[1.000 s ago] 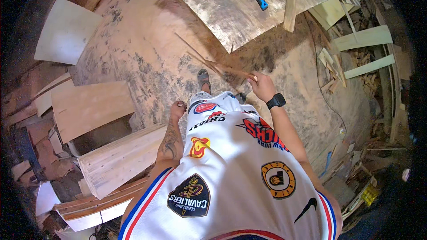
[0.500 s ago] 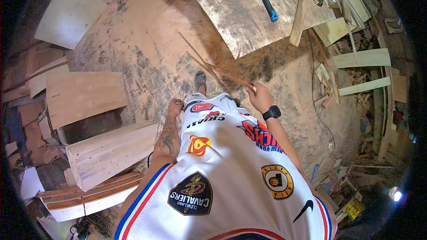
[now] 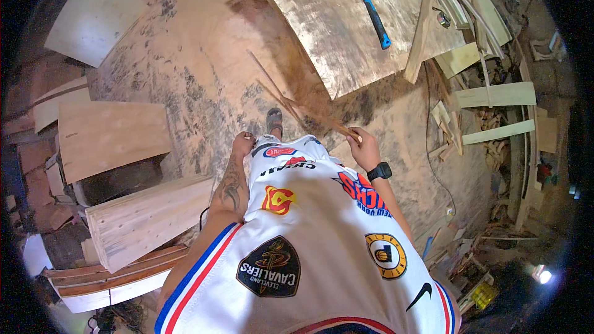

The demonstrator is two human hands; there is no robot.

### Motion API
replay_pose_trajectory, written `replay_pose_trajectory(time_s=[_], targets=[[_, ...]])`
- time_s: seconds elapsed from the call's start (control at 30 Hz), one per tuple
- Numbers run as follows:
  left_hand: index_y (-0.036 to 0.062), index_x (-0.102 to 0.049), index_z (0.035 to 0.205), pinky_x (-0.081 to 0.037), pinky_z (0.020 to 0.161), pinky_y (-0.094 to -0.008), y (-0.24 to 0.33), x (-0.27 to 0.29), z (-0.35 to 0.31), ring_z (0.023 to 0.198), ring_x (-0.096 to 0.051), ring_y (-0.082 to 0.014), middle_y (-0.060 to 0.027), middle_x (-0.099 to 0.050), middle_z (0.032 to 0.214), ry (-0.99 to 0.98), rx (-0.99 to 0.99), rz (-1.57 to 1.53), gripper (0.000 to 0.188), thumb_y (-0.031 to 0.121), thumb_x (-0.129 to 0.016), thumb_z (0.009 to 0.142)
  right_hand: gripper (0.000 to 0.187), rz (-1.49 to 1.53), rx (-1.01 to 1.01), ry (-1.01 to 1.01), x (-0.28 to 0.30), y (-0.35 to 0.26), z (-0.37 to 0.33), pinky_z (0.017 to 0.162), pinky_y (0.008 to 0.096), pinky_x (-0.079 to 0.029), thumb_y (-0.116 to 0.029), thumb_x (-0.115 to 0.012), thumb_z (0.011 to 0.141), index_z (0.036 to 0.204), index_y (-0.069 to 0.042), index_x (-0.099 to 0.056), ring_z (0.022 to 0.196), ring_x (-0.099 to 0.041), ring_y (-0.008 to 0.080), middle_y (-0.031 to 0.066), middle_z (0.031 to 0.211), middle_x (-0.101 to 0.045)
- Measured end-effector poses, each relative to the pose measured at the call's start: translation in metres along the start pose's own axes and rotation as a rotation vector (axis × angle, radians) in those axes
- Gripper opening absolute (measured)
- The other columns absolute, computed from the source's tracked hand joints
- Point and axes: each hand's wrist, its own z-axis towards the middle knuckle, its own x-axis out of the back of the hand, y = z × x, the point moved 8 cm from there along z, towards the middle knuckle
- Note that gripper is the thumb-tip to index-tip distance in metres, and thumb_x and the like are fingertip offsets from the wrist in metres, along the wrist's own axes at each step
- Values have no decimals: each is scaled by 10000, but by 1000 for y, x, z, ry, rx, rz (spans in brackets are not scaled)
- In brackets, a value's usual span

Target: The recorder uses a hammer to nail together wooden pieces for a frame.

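My right hand, with a black watch on its wrist, pinches the near end of a thin wooden strip. The strip slants away to the far left, low in front of my legs. My left hand hangs beside my white garment with its fingers curled in. Whatever may be inside those fingers is hidden. More narrow wood strips show on the dusty floor past my foot. A claw hammer with a blue and black handle lies on the wooden tabletop ahead, away from both hands.
A wood board and a tape measure rest at the table's right. Plywood sheets and stacked panels stand at left. Scrap wood lies at right. A cable runs across the floor there.
The table and hammer now sit slightly lower and nearer in view. My right hand keeps its grip on the wooden strip, and my left hand stays curled at my side.
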Motion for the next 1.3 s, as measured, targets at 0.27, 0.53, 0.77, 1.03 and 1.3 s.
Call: replay_pose_trajectory(time_s=[0.27,0.53,0.77,1.03,1.3], targets=[[18,-669,979,-542,661,-332,20,-1,11,679,-693,-212,-152,-708,778,-3,-42,137,264,203,-685,791,236,-51,3,14,-1,5,3,681,386,-540,-145,-666,862,1040,11,-662,807,-674,381,226,908,-685],[25,-688,947,-545,711,-359,37,3,10,777,-707,-264,-177,-712,870,-2,-106,264,276,233,-699,766,260,34,-8,0,1,-4,1,702,422,-540,-164,-670,862,1038,27,-650,826,-666,399,238,967,-671],[20,-686,977,-539,736,-368,25,0,23,799,-700,-270,-175,-710,872,-65,-41,203,309,243,-697,764,259,-2,33,23,1,-1,-3,660,364,-562,-163,-672,868,1047,23,-657,797,-691,332,217,902,-689],[5,-682,1009,-538,776,-388,23,-12,40,857,-694,-318,-188,-709,891,-111,-49,205,360,289,-657,790,272,-29,-17,-10,5,-1,-1,693,371,-567,-172,-666,875,1073,14,-654,821,-696,331,211,938,-690],[3,-620,1143,-540,774,-391,120,-76,6,866,-693,-309,-187,-705,932,-214,-235,307,437,245,-680,784,318,-86,-33,104,19,27,-10,712,374,-553,-222,-690,855,1100,-22,-661,803,-692,322,183,993,-690]])
